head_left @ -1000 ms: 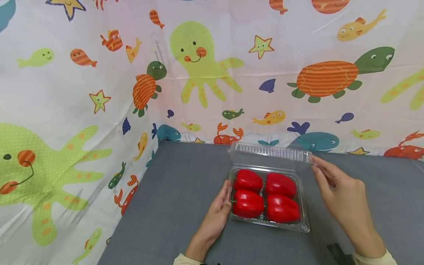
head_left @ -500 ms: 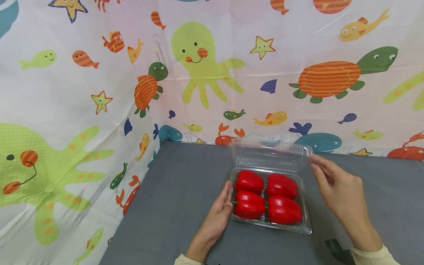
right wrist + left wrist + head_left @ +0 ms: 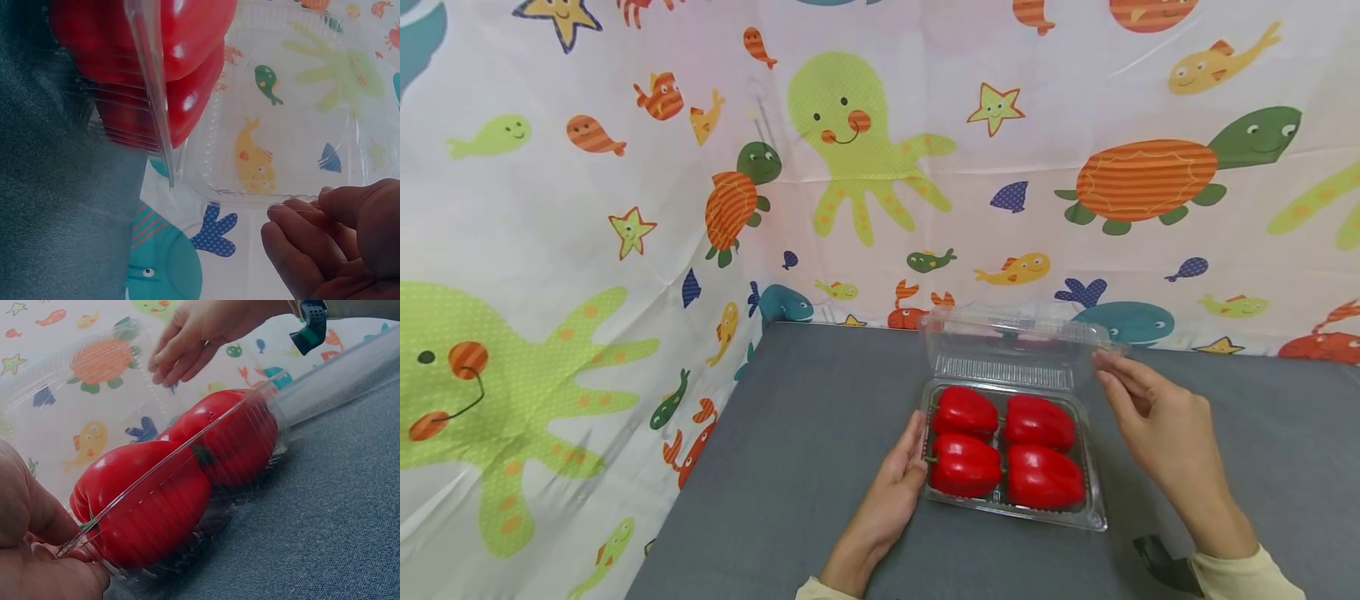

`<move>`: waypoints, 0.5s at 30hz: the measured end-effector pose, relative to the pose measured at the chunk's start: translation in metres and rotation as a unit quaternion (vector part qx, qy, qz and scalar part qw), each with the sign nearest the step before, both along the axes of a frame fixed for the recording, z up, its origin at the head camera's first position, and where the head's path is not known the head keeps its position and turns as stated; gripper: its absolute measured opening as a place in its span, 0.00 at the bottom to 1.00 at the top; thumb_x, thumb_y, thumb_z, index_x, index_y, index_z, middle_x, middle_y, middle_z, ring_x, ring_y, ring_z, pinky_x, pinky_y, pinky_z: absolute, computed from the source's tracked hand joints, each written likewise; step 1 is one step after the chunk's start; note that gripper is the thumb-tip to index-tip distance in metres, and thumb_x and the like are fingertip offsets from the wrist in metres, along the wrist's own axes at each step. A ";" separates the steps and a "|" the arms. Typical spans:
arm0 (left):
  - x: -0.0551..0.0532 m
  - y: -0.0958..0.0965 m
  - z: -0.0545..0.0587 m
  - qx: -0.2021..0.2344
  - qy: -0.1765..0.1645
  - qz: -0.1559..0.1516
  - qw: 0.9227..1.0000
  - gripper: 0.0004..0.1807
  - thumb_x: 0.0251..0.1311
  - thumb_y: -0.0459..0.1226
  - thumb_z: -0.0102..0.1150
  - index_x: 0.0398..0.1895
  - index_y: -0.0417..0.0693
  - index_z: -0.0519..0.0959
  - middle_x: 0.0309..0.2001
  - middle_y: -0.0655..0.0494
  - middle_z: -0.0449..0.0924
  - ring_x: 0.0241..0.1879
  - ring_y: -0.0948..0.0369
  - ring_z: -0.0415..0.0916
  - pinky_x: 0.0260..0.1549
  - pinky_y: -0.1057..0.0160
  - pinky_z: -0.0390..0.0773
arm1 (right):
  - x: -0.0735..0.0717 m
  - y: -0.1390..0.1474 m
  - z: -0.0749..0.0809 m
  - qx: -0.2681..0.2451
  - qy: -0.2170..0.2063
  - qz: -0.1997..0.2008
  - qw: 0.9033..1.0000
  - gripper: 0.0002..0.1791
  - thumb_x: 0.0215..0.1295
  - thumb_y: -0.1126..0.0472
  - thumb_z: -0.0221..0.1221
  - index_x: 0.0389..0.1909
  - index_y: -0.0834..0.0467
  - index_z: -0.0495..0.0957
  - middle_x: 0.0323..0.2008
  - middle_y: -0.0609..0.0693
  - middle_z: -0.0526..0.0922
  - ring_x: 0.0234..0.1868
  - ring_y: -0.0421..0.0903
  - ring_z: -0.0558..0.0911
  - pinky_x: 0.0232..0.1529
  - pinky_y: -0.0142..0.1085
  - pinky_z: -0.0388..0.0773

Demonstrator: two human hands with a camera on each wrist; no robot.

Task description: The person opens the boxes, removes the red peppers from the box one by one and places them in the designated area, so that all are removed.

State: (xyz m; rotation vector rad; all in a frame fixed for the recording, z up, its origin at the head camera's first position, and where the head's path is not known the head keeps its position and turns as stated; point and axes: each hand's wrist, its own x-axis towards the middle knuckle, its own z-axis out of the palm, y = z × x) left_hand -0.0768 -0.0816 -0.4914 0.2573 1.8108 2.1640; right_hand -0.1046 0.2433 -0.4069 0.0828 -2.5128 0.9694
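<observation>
A clear plastic clamshell container [image 3: 1093,504] lies on the table with several red bell peppers [image 3: 964,465] packed in its base. Its hinged lid [image 3: 1003,371] stands raised at the back. My left hand [image 3: 883,496] holds the base's left rim; in the left wrist view the thumb and fingers pinch the rim beside a pepper [image 3: 147,500]. My right hand [image 3: 1176,429] is at the lid's right edge. In the right wrist view its thumb and fingertips pinch the border of the lid [image 3: 250,198]. The container's underside is hidden.
Grey cloth covers the table [image 3: 805,417]. A white curtain [image 3: 880,275] printed with sea animals hangs right behind and along the left side, close behind the lid. A dark device [image 3: 1165,562] sits at the right wrist.
The lid has tilted further up and back with my right hand at its edge, and that hand has shifted slightly left. My left hand stays on the base; the peppers lie unchanged.
</observation>
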 end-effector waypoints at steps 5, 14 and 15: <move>0.000 0.001 0.002 0.002 -0.001 -0.001 1.000 0.38 0.78 0.24 0.33 0.87 0.45 0.40 0.87 0.53 0.40 0.85 0.56 0.36 0.78 0.61 0.46 | -0.004 0.002 -0.002 0.002 -0.002 0.001 1.000 0.22 0.74 0.59 0.66 0.66 0.59 0.82 0.56 0.63 0.87 0.50 0.65 0.89 0.43 0.10 0.63; -0.001 0.002 0.000 0.001 -0.002 0.002 1.000 0.38 0.78 0.24 0.34 0.87 0.45 0.40 0.87 0.53 0.40 0.85 0.56 0.36 0.79 0.57 0.44 | -0.010 0.007 -0.008 0.001 -0.018 0.019 1.000 0.23 0.75 0.57 0.65 0.67 0.60 0.81 0.56 0.63 0.87 0.49 0.65 0.89 0.44 0.13 0.68; 0.000 0.002 0.000 0.001 -0.002 0.002 1.000 0.38 0.77 0.24 0.34 0.87 0.45 0.40 0.87 0.53 0.40 0.85 0.56 0.36 0.79 0.57 0.44 | -0.010 0.007 -0.009 0.001 -0.019 0.021 1.000 0.23 0.75 0.57 0.65 0.68 0.59 0.81 0.56 0.63 0.87 0.49 0.64 0.89 0.44 0.12 0.67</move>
